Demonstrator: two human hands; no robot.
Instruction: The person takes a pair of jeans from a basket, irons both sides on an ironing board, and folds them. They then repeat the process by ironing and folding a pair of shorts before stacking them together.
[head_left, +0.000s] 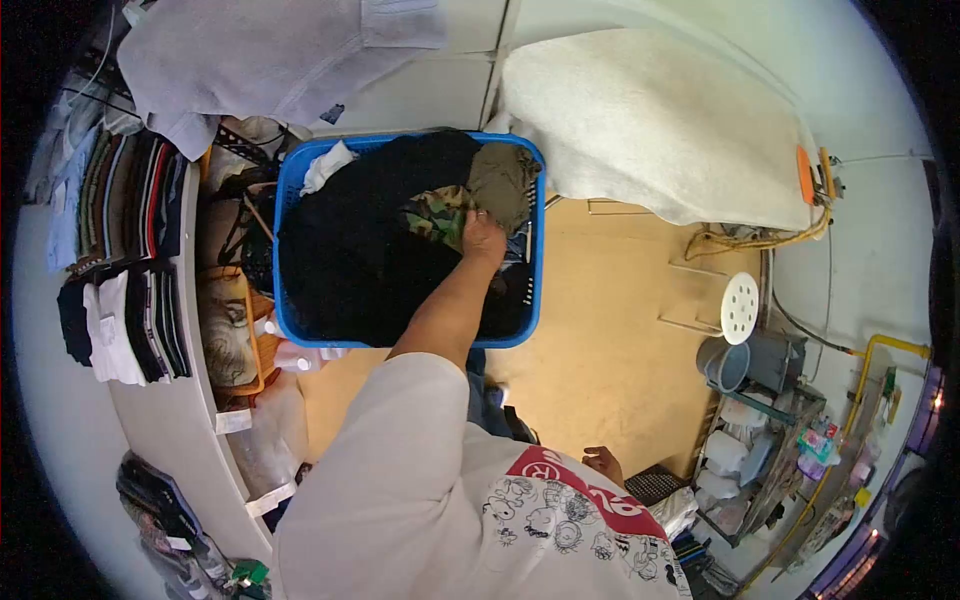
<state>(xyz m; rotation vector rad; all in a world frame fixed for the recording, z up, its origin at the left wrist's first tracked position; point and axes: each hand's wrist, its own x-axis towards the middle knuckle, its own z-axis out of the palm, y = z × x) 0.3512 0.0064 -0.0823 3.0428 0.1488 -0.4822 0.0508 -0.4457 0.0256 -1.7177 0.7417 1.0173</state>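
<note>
My left hand (484,238) reaches into a blue plastic laundry basket (283,205), fingers closed on the camouflage garment (436,214) where it meets an olive-green garment (503,185). The fingertips are partly hidden in the cloth. A large heap of black clothes (350,250) fills most of the basket, with a white cloth (327,166) at its upper left corner. My right hand (604,464) is low beside my body, away from the basket. Its fingers are loosely bent and apart, with nothing visible in them.
Folded clothes (130,195) stand in rows on a shelf unit at left. A grey towel (270,65) and a cream cloth-covered board (650,125) lie beyond the basket. At right are a white round stool (739,308), a grey bucket (722,364) and a yellow pipe (868,370).
</note>
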